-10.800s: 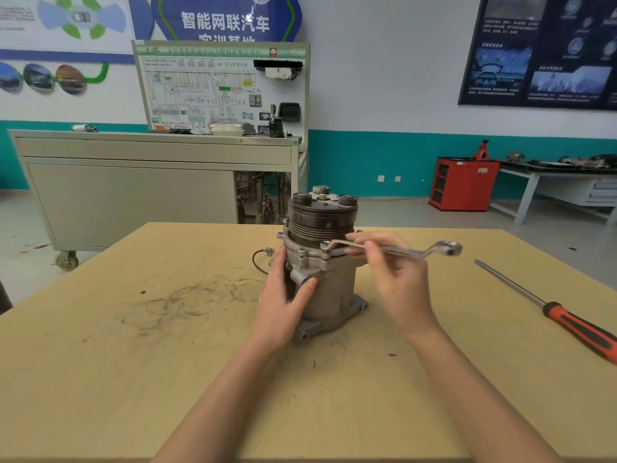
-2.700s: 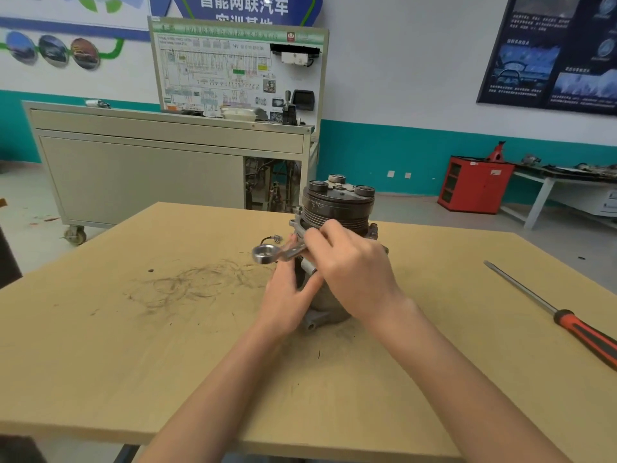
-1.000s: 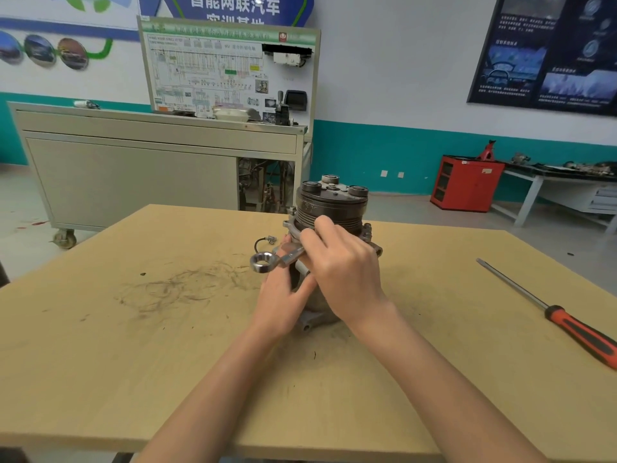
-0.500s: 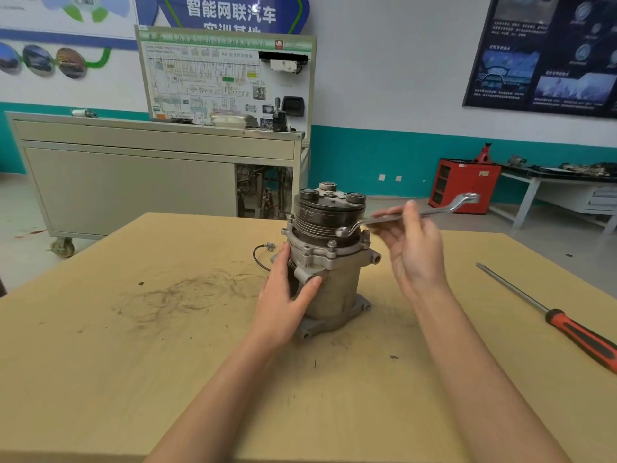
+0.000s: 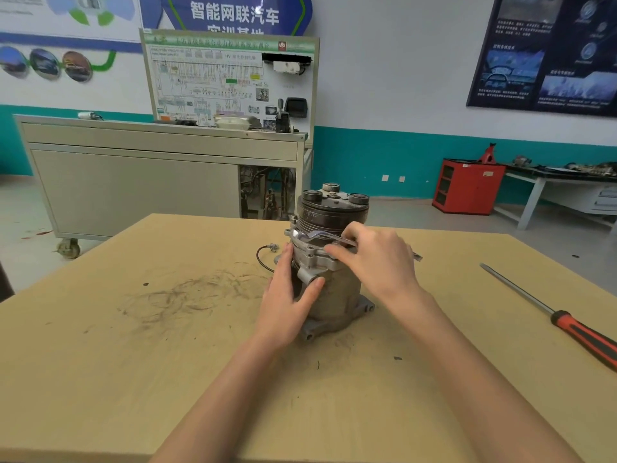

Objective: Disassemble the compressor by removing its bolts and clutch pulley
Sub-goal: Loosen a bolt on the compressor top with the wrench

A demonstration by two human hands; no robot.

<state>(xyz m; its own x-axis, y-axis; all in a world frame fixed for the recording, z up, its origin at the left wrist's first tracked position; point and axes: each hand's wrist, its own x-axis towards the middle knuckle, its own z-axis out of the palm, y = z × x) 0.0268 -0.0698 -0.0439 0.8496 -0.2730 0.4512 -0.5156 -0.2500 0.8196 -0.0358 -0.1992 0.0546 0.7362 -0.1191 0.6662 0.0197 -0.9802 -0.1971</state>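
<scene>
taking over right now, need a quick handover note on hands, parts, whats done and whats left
Left hand grips the compressor, upright on the table.
Right hand holds the wrench, ring end at the flange's upper left.
Screwdriver lies on the table, right side, untouched.
Done: no removed bolt visible; clutch pulley in place.
Left: flange bolts, then the pulley.

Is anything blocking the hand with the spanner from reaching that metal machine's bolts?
Nothing visible does. The right hand holds the silver ring spanner, whose end sits at the flange of the grey metal compressor.
</scene>
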